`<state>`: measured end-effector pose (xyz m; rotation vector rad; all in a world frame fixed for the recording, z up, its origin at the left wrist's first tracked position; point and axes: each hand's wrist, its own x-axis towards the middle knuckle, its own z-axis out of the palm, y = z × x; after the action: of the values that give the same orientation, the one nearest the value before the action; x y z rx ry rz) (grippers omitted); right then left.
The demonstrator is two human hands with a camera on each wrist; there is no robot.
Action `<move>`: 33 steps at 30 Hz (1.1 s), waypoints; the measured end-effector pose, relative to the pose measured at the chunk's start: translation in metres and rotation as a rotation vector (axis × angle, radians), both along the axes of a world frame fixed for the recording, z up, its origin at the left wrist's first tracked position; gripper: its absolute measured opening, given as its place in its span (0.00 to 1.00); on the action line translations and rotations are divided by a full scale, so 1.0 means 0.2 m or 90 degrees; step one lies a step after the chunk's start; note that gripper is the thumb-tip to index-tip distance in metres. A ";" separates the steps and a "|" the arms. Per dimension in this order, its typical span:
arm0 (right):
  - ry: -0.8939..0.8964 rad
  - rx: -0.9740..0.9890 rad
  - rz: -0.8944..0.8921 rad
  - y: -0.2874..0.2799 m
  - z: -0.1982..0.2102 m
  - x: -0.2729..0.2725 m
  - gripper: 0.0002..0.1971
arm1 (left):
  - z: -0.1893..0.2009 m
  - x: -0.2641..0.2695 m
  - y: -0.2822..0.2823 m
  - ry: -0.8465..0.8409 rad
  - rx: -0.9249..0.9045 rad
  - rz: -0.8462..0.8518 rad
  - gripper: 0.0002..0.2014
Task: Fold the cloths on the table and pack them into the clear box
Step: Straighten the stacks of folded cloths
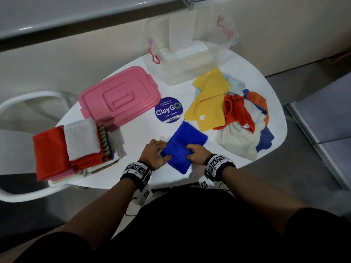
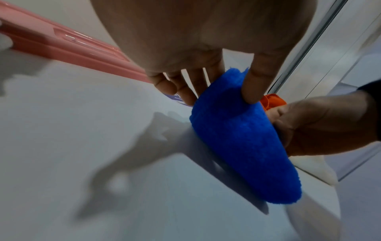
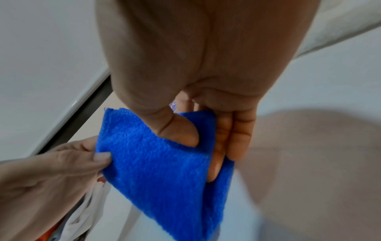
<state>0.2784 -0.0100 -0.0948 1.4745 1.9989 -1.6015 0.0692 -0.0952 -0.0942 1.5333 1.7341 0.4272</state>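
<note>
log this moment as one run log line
step: folding | left hand: pinches blue microfibre cloth | right hand: pinches same | clear plastic box: no cloths

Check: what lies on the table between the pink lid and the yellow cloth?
In the head view, a round blue ClayGo sticker lies flat between the pink lid and the yellow cloth; otherwise bare white table.

On the counter, the box stands behind, lid left, folded stack nearer left, loose cloths right.

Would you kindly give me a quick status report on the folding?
Both hands, left and right, pinching blue cloth, part-folded on table. Clear box open. Unfolded pile waiting.
</note>
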 end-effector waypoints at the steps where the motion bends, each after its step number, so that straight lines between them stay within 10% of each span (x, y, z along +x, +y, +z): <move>1: -0.003 0.003 -0.018 -0.01 -0.01 0.01 0.04 | -0.01 0.00 0.01 -0.015 -0.006 0.012 0.24; 10: -0.062 0.014 -0.054 -0.03 -0.01 -0.02 0.10 | -0.02 0.02 0.03 -0.092 -0.046 0.051 0.12; 19: -0.100 0.064 -0.092 -0.07 0.03 -0.03 0.16 | -0.13 0.01 0.00 0.134 -0.141 0.014 0.14; 24: -0.184 0.384 0.082 -0.09 0.08 -0.09 0.19 | -0.15 0.07 0.00 0.182 -0.129 0.048 0.17; 28: -0.118 0.346 0.315 -0.08 0.07 -0.08 0.18 | -0.15 0.06 0.01 0.128 -0.186 0.109 0.16; 33: -0.134 0.310 0.361 -0.12 0.01 -0.04 0.41 | -0.15 0.03 0.06 0.004 -0.286 0.263 0.22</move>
<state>0.2700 -0.0337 -0.0927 0.9881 2.4765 -0.7399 0.0752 -0.0832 -0.1242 0.8631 1.9902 0.2105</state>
